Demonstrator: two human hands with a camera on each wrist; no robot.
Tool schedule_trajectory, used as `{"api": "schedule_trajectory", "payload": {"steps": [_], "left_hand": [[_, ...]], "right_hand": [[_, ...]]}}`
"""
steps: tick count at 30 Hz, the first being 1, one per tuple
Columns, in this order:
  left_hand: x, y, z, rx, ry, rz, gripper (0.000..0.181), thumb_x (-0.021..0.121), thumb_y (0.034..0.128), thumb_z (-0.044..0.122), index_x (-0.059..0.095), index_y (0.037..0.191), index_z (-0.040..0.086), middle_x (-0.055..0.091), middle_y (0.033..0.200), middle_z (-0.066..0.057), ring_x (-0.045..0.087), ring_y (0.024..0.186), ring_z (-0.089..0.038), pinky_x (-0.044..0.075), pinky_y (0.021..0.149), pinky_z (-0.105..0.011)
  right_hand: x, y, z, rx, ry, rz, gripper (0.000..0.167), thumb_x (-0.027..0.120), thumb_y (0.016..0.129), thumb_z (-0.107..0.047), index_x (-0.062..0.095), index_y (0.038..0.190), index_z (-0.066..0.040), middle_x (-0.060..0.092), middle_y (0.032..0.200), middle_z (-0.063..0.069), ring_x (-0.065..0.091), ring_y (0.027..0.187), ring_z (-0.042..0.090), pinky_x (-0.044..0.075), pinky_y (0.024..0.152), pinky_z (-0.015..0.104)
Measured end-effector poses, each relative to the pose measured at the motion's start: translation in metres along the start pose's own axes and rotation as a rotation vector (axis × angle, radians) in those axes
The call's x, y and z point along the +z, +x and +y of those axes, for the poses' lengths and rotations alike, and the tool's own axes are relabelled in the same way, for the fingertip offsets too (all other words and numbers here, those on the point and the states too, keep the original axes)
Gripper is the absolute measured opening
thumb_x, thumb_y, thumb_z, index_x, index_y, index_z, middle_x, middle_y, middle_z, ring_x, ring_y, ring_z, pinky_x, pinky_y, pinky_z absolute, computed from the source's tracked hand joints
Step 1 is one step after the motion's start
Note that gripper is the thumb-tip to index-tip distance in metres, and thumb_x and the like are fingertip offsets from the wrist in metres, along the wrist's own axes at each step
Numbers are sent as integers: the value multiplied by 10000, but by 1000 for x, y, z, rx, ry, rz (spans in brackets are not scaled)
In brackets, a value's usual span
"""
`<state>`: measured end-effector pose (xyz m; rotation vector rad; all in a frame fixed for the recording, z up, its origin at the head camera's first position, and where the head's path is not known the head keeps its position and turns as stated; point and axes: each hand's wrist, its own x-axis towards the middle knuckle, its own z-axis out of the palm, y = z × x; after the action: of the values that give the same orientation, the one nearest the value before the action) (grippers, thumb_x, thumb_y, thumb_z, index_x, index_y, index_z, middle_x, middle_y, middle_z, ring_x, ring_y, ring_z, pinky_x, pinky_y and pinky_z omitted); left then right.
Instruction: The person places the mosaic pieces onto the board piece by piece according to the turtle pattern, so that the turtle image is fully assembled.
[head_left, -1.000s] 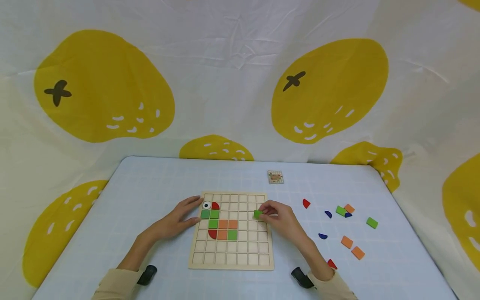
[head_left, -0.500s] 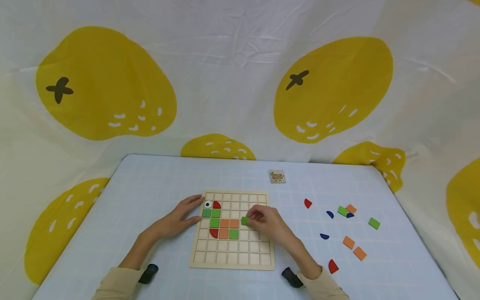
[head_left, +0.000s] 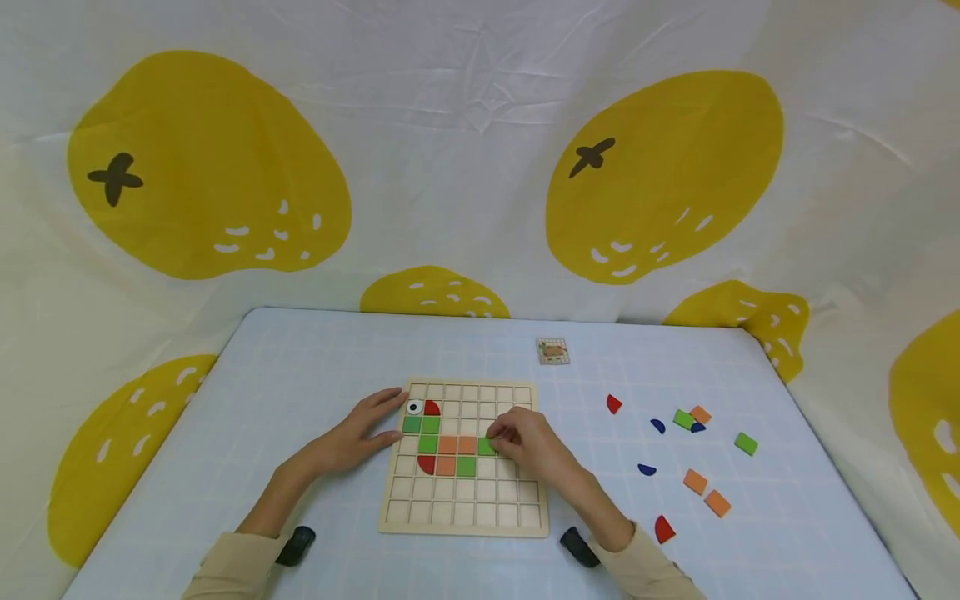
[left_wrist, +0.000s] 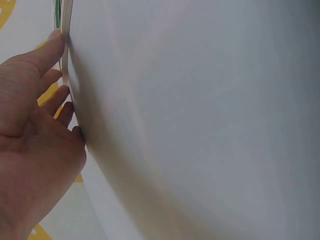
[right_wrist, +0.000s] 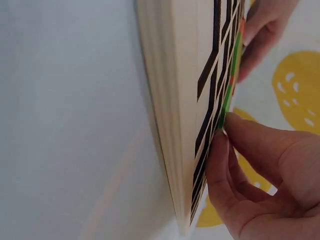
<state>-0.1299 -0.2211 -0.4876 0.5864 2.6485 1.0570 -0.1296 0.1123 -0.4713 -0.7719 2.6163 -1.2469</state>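
A wooden grid board (head_left: 463, 518) lies on the table, bearing green, orange and red pieces and a white eye piece (head_left: 415, 407) at its upper left. My left hand (head_left: 347, 442) touches the board's left edge with fingers fairly straight; the left wrist view shows the fingertips along that edge. My right hand (head_left: 536, 446) has thumb and fingers at a green square (head_left: 486, 447), which sits in a cell right of an orange square (head_left: 467, 446). In the right wrist view the thumb and forefinger of the right hand (right_wrist: 265, 175) pinch the green piece's end (right_wrist: 225, 112).
Right of the board lie loose pieces: red quarter circles (head_left: 664, 529), blue half circles (head_left: 647, 470), orange squares (head_left: 717, 503) and green squares (head_left: 746, 443). A small patterned card (head_left: 552, 351) lies behind the board. A patterned cloth hangs behind the table.
My right hand has moved left and slightly down over the board, bringing the green square from the right-hand columns to the cell beside the orange one. The left hand stays at the board's edge.
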Motion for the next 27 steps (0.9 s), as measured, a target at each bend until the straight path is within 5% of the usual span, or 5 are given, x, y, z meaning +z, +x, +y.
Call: {"api": "schedule_trajectory", "payload": {"steps": [21, 27], "left_hand": [[0, 1, 1, 16, -6, 12, 666, 642, 1034, 296, 368, 1593, 58, 259, 1640, -237, 207, 1500, -497, 263, 1149, -691], [1, 0, -1, 19, -3, 15, 669, 643, 1033, 284, 361, 1595, 56, 256, 1642, -234, 204, 1500, -498, 260, 1149, -694]], "right_hand": [[-39, -23, 29, 59, -41, 96, 114, 722, 955, -37, 707, 1068, -38, 675, 983, -7, 648, 904, 149, 578, 809, 274], [-52, -34, 36, 104, -105, 151, 142, 747, 941, -54, 722, 1081, -57, 688, 1016, -24, 645, 959, 157, 575, 884, 362]]}}
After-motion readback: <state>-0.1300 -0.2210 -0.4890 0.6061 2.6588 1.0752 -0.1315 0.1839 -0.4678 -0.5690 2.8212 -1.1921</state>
